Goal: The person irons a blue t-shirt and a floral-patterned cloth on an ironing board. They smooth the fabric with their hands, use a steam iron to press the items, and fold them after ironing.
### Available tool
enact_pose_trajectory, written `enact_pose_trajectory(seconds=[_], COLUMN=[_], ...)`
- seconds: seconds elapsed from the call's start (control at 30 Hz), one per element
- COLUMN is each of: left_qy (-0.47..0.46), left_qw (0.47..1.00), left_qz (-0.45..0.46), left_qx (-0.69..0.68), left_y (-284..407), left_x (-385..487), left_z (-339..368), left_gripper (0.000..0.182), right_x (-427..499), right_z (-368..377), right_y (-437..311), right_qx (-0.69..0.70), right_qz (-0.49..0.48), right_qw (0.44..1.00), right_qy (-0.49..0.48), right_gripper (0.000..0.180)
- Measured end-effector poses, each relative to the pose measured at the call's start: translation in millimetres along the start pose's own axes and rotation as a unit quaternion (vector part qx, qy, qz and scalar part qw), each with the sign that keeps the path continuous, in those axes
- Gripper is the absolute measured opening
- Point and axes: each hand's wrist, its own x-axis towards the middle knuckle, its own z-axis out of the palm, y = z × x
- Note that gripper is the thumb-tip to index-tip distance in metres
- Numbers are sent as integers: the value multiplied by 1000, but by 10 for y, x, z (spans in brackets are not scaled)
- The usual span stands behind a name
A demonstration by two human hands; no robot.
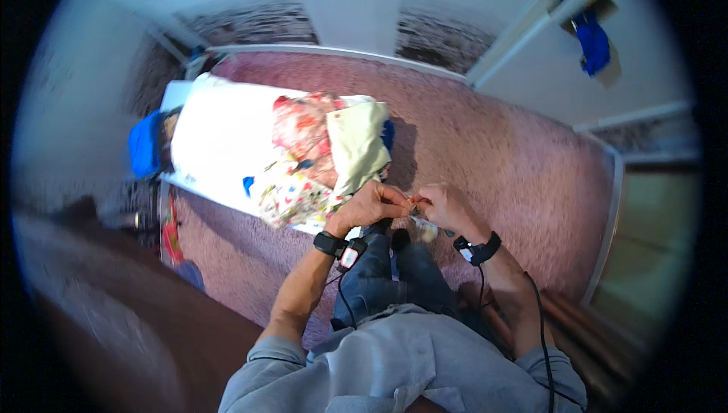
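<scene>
My left hand (pixel 376 203) and my right hand (pixel 449 208) meet in front of my legs. Their fingertips pinch a small, thin reddish and pale item (pixel 420 221), which dangles a little below them; what it is cannot be made out. Just beyond my left hand, clothes lie heaped on a raised white-covered surface (pixel 227 134). The heap holds a pale yellow-green garment (pixel 358 140), a red and pink patterned cloth (pixel 304 131) and a white cloth with multicoloured spots (pixel 293 197).
Pink carpet (pixel 512 162) covers the floor. A blue object (pixel 145 144) is at the white surface's far left end. Blue cloth (pixel 594 46) hangs on the white door or wall at upper right. A large brown piece of furniture (pixel 142 322) stands at lower left. Cables run from my wrist straps.
</scene>
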Motion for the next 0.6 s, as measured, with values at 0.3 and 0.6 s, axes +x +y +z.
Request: enact_pose_trajectory(seconds=[0.3,0.6], left_qy=[396,467], left_qw=[882,837], left_qz=[256,163], left_qx=[7,234], left_y=[835,767], left_x=[-1396,-1868], left_z=[466,129], left_gripper=[63,24], right_x=[270,491], right_z=[-902,-643], right_y=[-1950,-2765], right_qx=[144,86], right_qz=[-285,-354], right_qw=[945,925], right_qy=[73,107], right_gripper=[16,15])
